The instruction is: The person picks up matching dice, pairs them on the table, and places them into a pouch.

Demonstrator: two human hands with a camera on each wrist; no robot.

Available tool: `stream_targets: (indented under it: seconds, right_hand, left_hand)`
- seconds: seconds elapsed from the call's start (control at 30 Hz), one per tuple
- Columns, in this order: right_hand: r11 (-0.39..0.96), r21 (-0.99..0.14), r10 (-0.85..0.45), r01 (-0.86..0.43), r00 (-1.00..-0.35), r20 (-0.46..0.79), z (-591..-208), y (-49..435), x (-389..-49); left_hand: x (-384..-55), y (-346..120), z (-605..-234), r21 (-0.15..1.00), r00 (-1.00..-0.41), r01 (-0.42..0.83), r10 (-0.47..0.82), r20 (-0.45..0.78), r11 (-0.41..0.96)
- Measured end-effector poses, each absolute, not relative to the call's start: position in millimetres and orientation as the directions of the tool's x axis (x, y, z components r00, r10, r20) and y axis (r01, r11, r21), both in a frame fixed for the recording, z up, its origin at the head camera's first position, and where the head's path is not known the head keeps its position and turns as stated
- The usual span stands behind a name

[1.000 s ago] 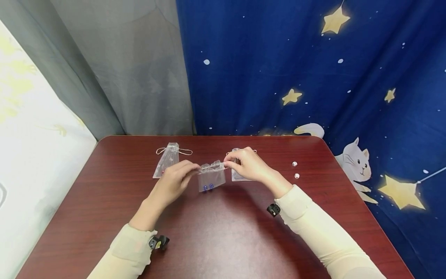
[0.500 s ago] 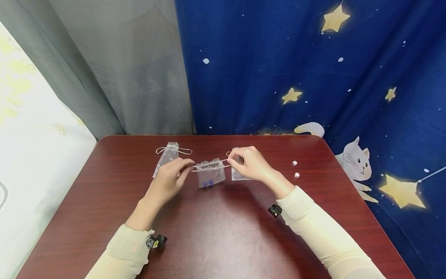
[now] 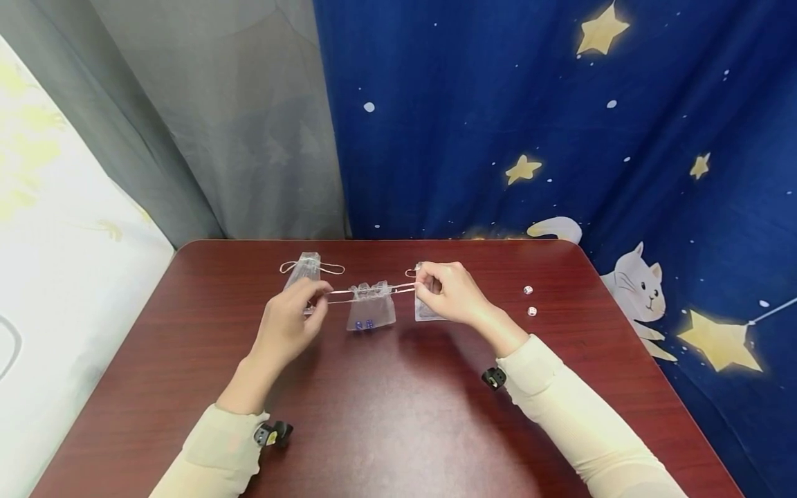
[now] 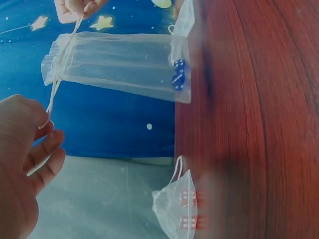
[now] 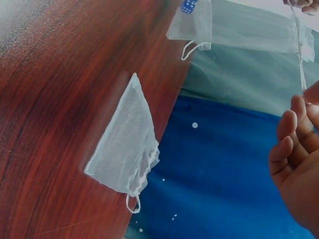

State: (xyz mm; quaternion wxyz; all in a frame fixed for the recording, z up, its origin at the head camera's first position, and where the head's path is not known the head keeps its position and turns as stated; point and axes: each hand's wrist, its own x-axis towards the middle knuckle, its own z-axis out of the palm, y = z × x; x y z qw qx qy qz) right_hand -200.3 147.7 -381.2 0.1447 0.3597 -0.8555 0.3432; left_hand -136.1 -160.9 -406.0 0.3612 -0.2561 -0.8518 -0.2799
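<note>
A sheer white drawstring pouch [image 3: 372, 310] hangs between my hands, its mouth gathered in ruffles. Two blue dice [image 4: 178, 74] lie in its bottom. My left hand [image 3: 288, 321] pinches the drawstring loop on one side. On the other side my right hand [image 3: 454, 293] pinches the opposite loop. Both cords [image 4: 61, 64] are stretched taut. Behind my left hand lies a second pouch [image 3: 307, 266], with red dice [image 4: 188, 209] inside it, seen in the left wrist view. Partly covered by my right hand is a third, flat pouch [image 5: 122, 144]; no dice show in it.
Two white dice [image 3: 530, 301] lie apart on the right part of the dark red table [image 3: 386, 429]. The table's far edge runs along a blue curtain [image 3: 436, 138] with stars and a grey curtain [image 3: 249, 138].
My left hand has moved left and my right hand slightly right, drawing out both cord loops. The pouch mouth has bunched narrower, and the pouch has shifted slightly left.
</note>
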Motion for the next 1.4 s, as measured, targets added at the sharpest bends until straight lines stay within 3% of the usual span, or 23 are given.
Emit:
stream_targets:
  seconds: [0.53, 1.4]
  right_hand:
    - [0.559, -0.486, -0.493, -0.672, -0.740, 0.457, -389.5, 152.9, -202.0]
    - [0.635, -0.451, -0.427, -0.627, -0.772, 0.471, -403.8, 143.2, -223.6]
  left_hand:
    - [-137.3, -173.5, -412.5, 0.307, -0.659, 0.581, 0.214, 0.721, 0.754]
    - [-176.4, -170.6, -410.4, 0.372, -0.701, 0.548, 0.168, 0.693, 0.749]
